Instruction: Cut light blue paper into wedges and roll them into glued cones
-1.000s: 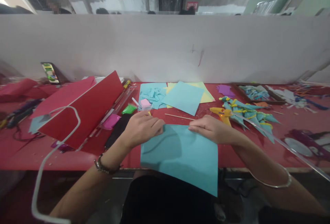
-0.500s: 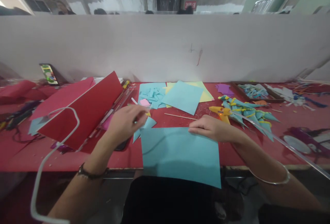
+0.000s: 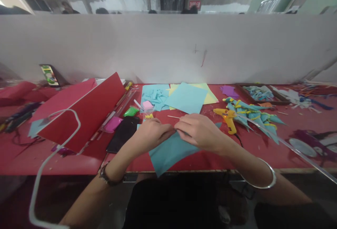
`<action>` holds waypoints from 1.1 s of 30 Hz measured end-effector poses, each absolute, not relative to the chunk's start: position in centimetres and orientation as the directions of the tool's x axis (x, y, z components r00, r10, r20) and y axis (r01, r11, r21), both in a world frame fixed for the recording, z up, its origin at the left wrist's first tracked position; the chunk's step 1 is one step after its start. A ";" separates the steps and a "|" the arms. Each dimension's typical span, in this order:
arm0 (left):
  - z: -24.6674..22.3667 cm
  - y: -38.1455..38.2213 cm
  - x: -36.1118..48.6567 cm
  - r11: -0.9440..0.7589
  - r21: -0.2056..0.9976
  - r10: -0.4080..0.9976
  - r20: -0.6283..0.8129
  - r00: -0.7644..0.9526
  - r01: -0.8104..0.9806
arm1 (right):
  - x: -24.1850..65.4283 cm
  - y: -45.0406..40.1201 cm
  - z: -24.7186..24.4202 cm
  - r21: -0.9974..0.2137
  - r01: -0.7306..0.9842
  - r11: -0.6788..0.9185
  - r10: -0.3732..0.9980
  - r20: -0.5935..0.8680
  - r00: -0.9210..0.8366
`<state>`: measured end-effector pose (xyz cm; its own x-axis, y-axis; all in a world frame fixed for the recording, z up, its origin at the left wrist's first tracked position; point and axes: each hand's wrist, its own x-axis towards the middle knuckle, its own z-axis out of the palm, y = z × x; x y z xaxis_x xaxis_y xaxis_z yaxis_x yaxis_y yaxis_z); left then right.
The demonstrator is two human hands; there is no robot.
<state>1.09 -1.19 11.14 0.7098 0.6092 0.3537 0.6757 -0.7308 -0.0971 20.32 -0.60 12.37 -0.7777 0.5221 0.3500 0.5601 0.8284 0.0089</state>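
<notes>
Both of my hands meet at the upper edge of a light blue sheet of paper point(image 3: 170, 151), which hangs tilted over the red table. Fingers of my left hand point(image 3: 152, 134) pinch the paper from the left. My right hand point(image 3: 198, 130) grips it from the right, its fingertips almost touching the left ones. The gripped edge lies hidden behind my fingers. Just beyond my hands, a thin wooden stick point(image 3: 173, 117) rests on the table, its right end covered by my right hand.
To the right lie a yellow glue gun point(image 3: 226, 116) and blue paper cones point(image 3: 252, 113). At left stand a folded red board point(image 3: 89, 113) and a dark phone point(image 3: 123, 134). Blue sheets point(image 3: 186, 97) and paper scraps point(image 3: 156, 96) lie behind my hands. A white bent tube point(image 3: 39, 187) crosses the left foreground.
My left hand has come down and right to the paper, and my right hand has moved left towards it. The blue sheet has turned, lifted and bent. The dark phone now shows more.
</notes>
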 end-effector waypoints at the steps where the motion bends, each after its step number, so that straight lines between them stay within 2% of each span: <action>1: 11.1 -1.2 1.2 -0.738 -0.056 0.610 0.369 0.701 0.672 | 20.1 -0.6 12.2 -0.021 0.561 0.828 0.527 0.373 -0.764; 5: 10.9 -1.3 1.1 -0.747 0.038 0.621 0.397 0.676 0.664 | 20.2 0.2 11.0 -0.162 0.537 0.827 0.550 0.429 -0.717; 13: 10.8 -1.0 0.4 -0.742 0.038 0.629 0.387 0.674 0.670 | 21.9 1.0 10.0 -0.330 0.548 0.768 0.640 0.406 -0.652; 22: 11.5 -0.9 -1.0 -0.744 0.052 0.640 0.345 0.687 0.666 | 24.1 1.4 9.8 -0.317 0.642 0.698 0.713 0.390 -0.582; 28: 11.2 -0.9 -2.1 -0.725 0.057 0.657 0.359 0.663 0.687 | 26.3 1.9 9.0 -0.371 0.674 0.639 0.767 0.373 -0.522; 33: 11.0 -0.5 -1.5 -0.727 0.054 0.658 0.342 0.671 0.685 | 27.2 2.5 9.1 -0.283 0.742 0.608 0.779 0.394 -0.488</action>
<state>-1.47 -0.53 10.99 0.6709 0.6580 0.3418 0.6849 -0.7266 0.0545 27.25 2.46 9.06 -0.4879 0.7790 0.3939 0.7420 0.6078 -0.2830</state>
